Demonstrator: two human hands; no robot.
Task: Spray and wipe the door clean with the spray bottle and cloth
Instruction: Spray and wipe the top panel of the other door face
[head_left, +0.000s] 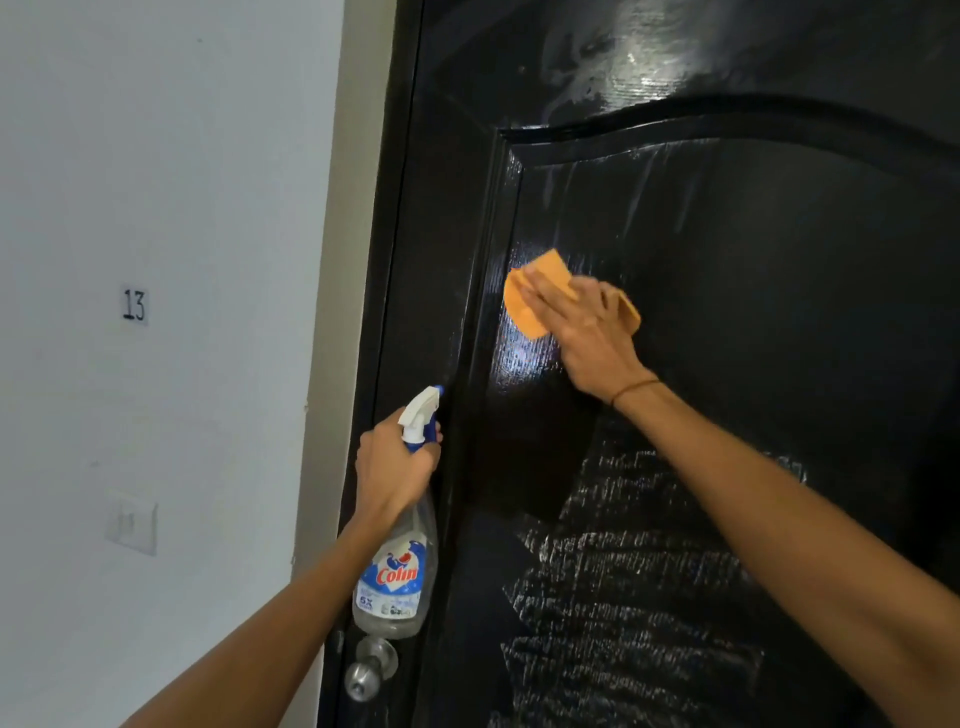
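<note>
A glossy black door with a raised arched panel is shown, streaked with wet smears near its top. An orange cloth is pressed flat against the panel by the right hand, fingers straight and together. A clear bottle, blue-labelled with a white trigger, is gripped at the neck by the left hand, beside the door's left edge.

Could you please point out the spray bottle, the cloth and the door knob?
spray bottle (394, 577): head view, on its label.
cloth (522, 306): head view, orange corner left of the fingers.
door knob (362, 679): head view, round metal face.
</note>
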